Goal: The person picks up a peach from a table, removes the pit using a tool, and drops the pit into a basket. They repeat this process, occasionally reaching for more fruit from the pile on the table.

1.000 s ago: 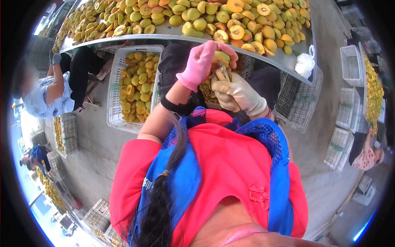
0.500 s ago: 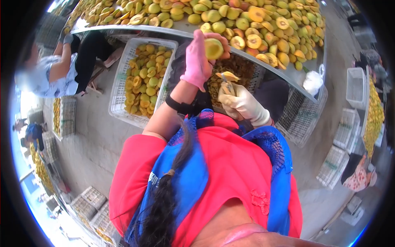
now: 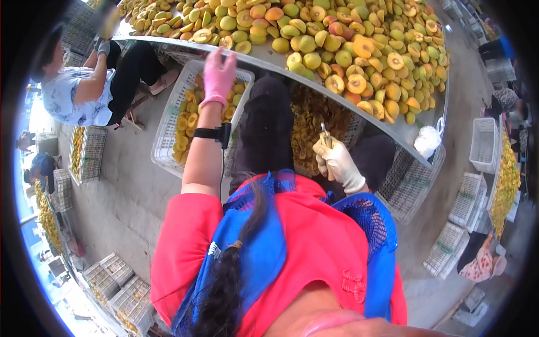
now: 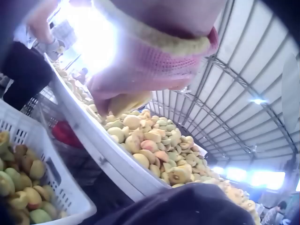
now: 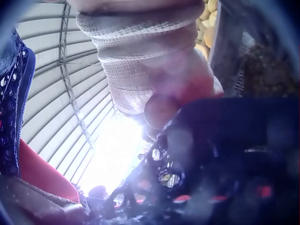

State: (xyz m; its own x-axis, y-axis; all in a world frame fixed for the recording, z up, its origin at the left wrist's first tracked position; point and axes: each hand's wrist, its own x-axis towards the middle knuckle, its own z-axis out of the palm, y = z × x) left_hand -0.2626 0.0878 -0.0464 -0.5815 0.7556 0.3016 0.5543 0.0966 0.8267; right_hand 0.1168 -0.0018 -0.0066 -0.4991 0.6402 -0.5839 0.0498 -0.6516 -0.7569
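Note:
My left hand, in a pink glove, is over the white crate of halved peaches, near the table edge. A yellow peach half shows between its thumb and fingers in the left wrist view; the head view hides it behind the glove. My right hand, in a cream glove, grips a metal-tipped pitting tool upright in front of my lap. The round butt of its handle pokes out of the glove in the right wrist view.
Halved peaches are heaped on the metal table. Brown-yellow scraps fill a container between my knees. A white plastic bag hangs at the table's right corner. Another person sits at the left.
My left hand has moved left with the peach half, away from my right hand to above the crate. The yellow piece on the tool's tip half a second ago is gone.

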